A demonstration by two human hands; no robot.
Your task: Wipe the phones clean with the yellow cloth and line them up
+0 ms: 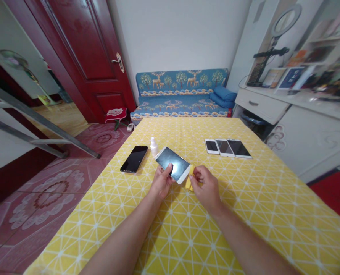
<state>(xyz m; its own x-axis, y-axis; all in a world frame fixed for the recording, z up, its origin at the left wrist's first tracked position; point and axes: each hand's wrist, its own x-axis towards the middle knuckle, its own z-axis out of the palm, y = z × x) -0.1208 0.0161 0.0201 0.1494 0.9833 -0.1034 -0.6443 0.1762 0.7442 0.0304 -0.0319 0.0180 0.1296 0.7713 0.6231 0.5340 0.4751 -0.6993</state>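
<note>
A white phone (174, 162) with a dark, shiny screen is tilted above the table, and my left hand (161, 182) holds it by its near edge, thumb on the screen. My right hand (206, 187) is closed on a yellow cloth (190, 181), which is at the phone's right end. Just behind the phone stands a small white spray bottle (154, 147). A black phone (134, 159) lies on the left. Three white-framed phones, a small one (212, 146), a middle one (224, 147) and a larger one (239, 148), lie side by side at the back right.
The table (184, 236) has a yellow cloth with white lines. Behind it stands a blue patterned sofa (181, 101). A red stool (116, 114) is by the red door (85, 46). On the right, a white desk (265, 107) carries a ring light (276, 36) and books.
</note>
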